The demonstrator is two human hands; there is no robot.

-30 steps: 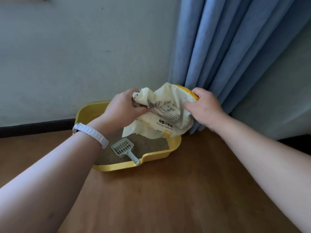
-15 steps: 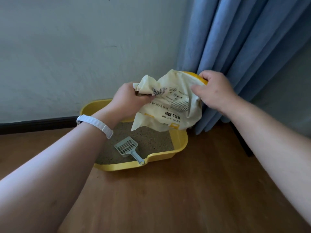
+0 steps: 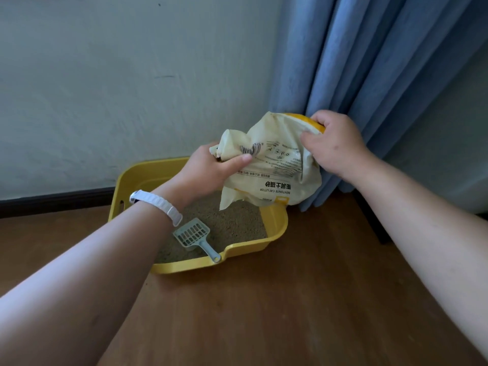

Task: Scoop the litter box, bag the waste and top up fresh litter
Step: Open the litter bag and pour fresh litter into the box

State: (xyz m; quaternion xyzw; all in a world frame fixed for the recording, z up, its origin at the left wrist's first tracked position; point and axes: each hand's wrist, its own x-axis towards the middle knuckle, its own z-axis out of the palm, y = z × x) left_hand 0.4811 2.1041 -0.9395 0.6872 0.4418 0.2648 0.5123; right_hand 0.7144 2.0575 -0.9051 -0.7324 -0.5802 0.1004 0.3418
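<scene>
Left hand (image 3: 211,167) and right hand (image 3: 335,146) clutch the litter bag (image 3: 274,175) (print inverted); scoop (image 3: 192,235) in litter box (image 3: 253,247) below, curtain (image 3: 369,62) behind; bag raised since.

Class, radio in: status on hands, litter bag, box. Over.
Left hand and right hand both grip cat litter bag, upended over yellow litter box. Scoop lies inside.

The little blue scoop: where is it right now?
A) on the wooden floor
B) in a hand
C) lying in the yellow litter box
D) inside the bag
C: the scoop lies on the litter inside the litter box, while the left hand and right hand both grip the litter bag.
</scene>
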